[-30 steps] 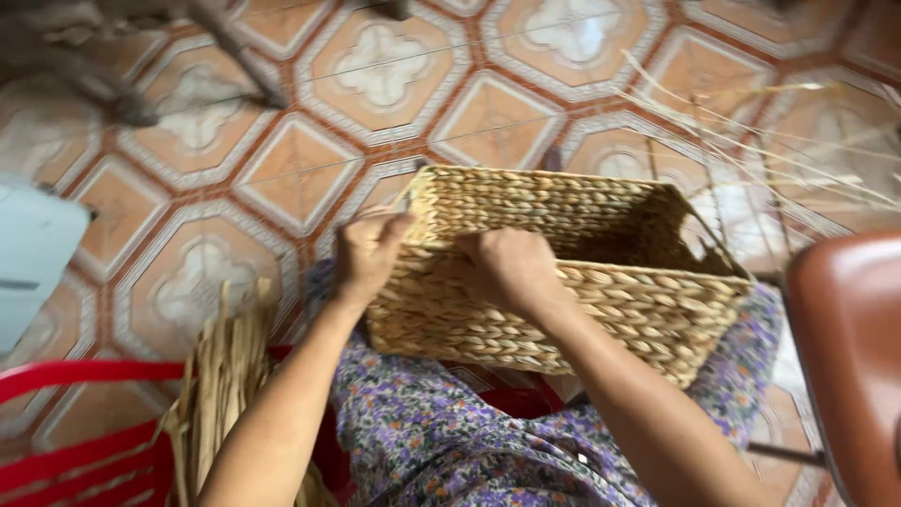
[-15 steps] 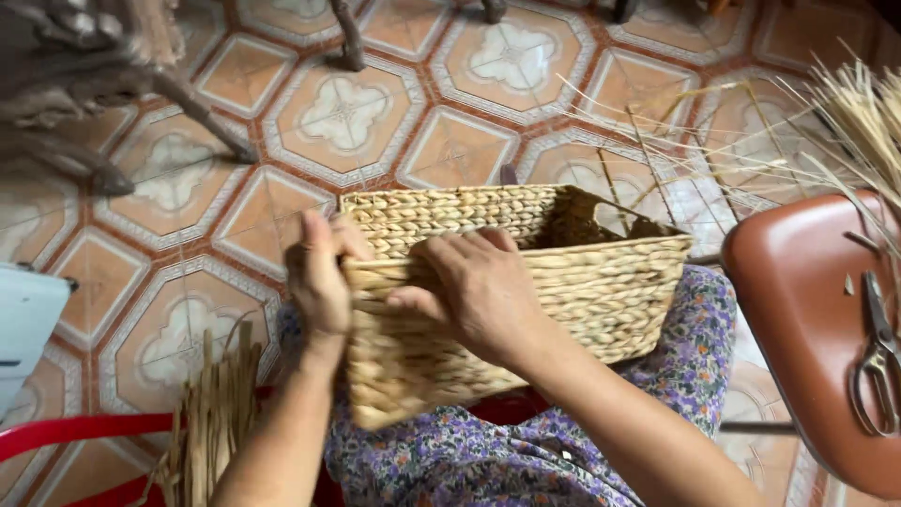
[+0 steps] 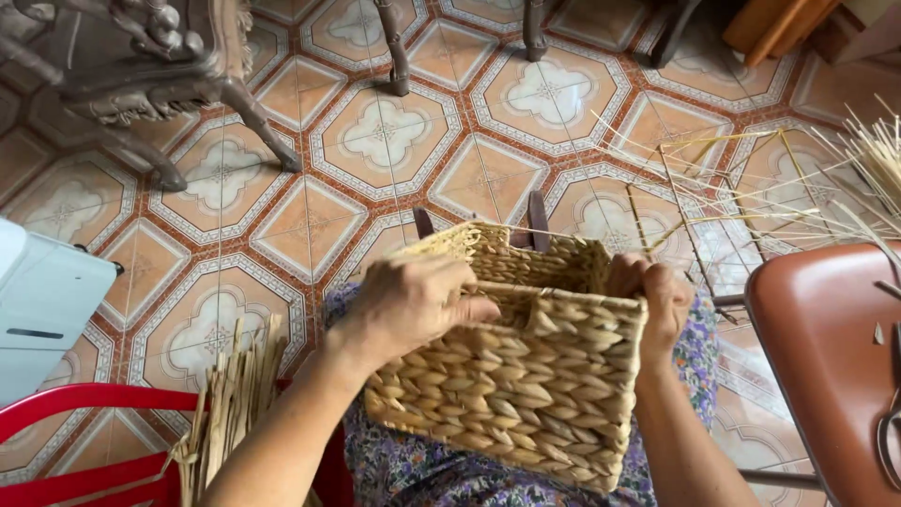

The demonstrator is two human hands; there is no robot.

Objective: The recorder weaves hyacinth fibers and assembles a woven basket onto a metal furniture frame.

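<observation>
Both-sidedly — left hand (image 3: 408, 305), right hand (image 3: 657, 300) around woven basket (image 3: 526, 376) rim.

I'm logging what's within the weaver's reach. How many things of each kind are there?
Woven basket: 1
Bundle of dried straw strips: 1
Brown chair seat: 1
Red plastic chair: 1
White box: 1
Total: 5

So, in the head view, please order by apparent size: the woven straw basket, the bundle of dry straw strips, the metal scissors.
1. Woven straw basket, largest.
2. Bundle of dry straw strips.
3. Metal scissors, smallest, though partly cut off at the edge.
</observation>
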